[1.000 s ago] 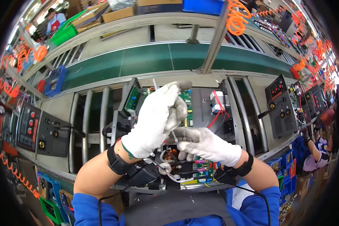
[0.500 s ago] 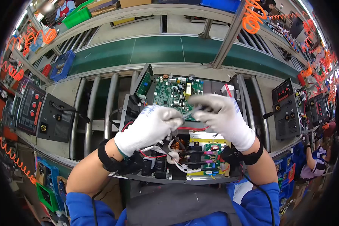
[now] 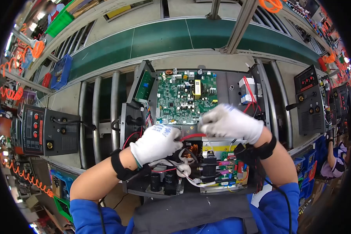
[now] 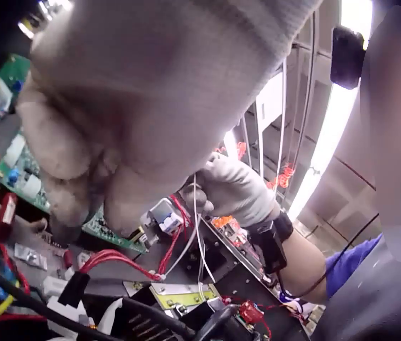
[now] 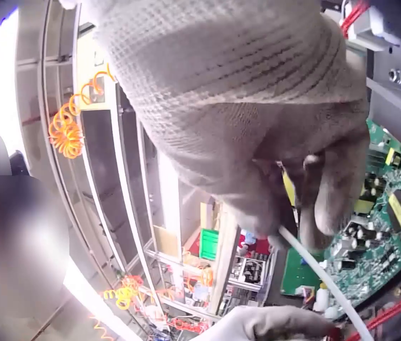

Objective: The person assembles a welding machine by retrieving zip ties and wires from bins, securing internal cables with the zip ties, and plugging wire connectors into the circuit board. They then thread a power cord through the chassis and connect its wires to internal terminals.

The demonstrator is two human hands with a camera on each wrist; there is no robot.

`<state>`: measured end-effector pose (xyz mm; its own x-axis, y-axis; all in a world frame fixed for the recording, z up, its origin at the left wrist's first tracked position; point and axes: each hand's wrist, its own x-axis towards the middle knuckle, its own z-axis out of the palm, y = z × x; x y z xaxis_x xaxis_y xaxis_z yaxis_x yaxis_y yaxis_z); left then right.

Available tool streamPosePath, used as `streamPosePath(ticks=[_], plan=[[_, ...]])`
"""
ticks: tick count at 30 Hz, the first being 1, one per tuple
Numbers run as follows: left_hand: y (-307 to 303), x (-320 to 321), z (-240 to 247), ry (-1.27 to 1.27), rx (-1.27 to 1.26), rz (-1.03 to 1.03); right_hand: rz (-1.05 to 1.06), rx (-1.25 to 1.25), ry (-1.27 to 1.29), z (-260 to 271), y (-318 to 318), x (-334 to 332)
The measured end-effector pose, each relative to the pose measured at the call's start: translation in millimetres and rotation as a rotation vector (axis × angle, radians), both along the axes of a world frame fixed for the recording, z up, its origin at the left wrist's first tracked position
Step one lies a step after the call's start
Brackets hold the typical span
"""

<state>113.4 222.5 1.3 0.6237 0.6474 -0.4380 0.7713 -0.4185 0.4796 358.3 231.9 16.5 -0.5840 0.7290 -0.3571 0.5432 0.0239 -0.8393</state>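
An opened dark metal chassis [image 3: 222, 78] lies in front of me, with a large green circuit board [image 3: 179, 97] inside. My gloved right hand [image 3: 232, 123] pinches a thin white strip, like a cable tie [image 5: 318, 270], over the chassis's right half. In the left wrist view the strip hangs from those fingers toward a bundle of red wires [image 4: 119, 259]. My gloved left hand [image 3: 156, 144] has curled fingers right by these wires, over the chassis's near left half. Its fingertips are partly hidden, so I cannot tell whether it grips anything.
Black capacitors [image 3: 155, 181], a white ring [image 3: 184, 170] with cables through it and a yellow-edged module [image 3: 218, 149] fill the chassis's near side. Metal rollers [image 3: 97, 117] flank it. Finished-looking units with red knobs stand left [image 3: 50, 132] and right [image 3: 310, 105]. A green belt [image 3: 160, 39] runs behind.
The hands started close together with the white strip and have moved apart. The right hand has gone right, uncovering the circuit board; the left has moved lower, beside the red wires.
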Motion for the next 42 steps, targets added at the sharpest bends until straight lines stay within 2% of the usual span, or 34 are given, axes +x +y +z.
streamPosePath(ticks=[2,4,6,9,14,17,18,19,20,22,23,24,26,29,35,37,40,42], plan=[[-1,5,-5,0.004,0.005,0.012,0.097,0.0,-0.075,-10,-7,-13],[-2,6,-11,-0.02,0.001,0.014,0.071,0.074,-0.072,-23,-12,-17],[-5,9,-17,-0.046,0.002,0.009,0.083,0.045,-0.161,-16,-11,-17],[-7,14,-23,-0.091,-0.068,0.058,0.07,0.104,-0.149,-13,-10,-13],[-6,15,-29,-0.116,-0.047,0.056,0.108,0.15,-0.175,-10,-8,-17],[-6,14,-41,-0.163,0.04,0.04,0.128,0.135,-0.201,-9,-6,-21],[-6,14,-41,-0.166,0.042,0.043,0.059,0.031,-0.233,-6,-7,-24],[-5,16,-41,-0.165,-0.013,0.108,-0.011,-0.073,-0.265,-4,-8,-26],[-4,17,-40,-0.166,-0.068,0.173,-0.011,-0.071,-0.272,-4,-12,-24],[0,18,-22,-0.152,-0.045,0.164,0.094,0.558,0.028,-5,-25,-20],[4,18,-17,-0.098,-0.07,0.101,0.179,0.411,0.04,7,-31,-24],[7,17,-15,-0.039,-0.098,0.037,0.254,0.545,0.123,0,-37,-29],[16,14,-14,0.02,-0.119,0.0,0.464,0.609,-0.075,-8,-39,-42],[21,2,-18,-0.112,-0.215,0.009,0.454,0.539,-0.027,-28,-47,-45],[30,0,-15,-0.091,-0.296,-0.075,0.424,0.531,0.054,-27,-43,-45],[30,-2,-17,-0.109,-0.297,-0.08,0.52,0.528,-0.119,-20,-41,-50],[28,-3,-17,-0.141,-0.279,-0.086,0.505,0.504,-0.074,-23,-33,-52],[27,-4,-18,-0.16,-0.261,-0.083,0.584,0.437,-0.139,-25,-25,-57]])
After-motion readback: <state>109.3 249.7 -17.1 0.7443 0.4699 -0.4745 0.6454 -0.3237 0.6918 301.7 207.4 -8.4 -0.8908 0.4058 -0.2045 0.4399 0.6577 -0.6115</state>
